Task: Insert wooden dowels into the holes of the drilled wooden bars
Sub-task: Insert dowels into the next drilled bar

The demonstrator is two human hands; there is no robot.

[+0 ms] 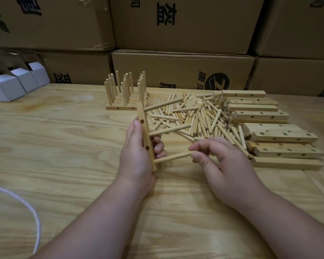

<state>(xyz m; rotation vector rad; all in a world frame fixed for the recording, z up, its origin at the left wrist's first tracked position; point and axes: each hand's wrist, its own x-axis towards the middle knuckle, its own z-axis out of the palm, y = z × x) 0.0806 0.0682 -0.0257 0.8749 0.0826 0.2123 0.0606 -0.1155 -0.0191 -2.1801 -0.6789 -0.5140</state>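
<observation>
While left hand (137,146) grips pale three-doweled bar (146,135), right hand (221,157) pinches lowest dowel (174,157).

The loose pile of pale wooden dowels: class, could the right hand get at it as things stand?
Probably yes. The right hand lies just in front of the loose pile of pale wooden dowels with nothing between, though it first must release the wooden dowel it pinches.
</observation>
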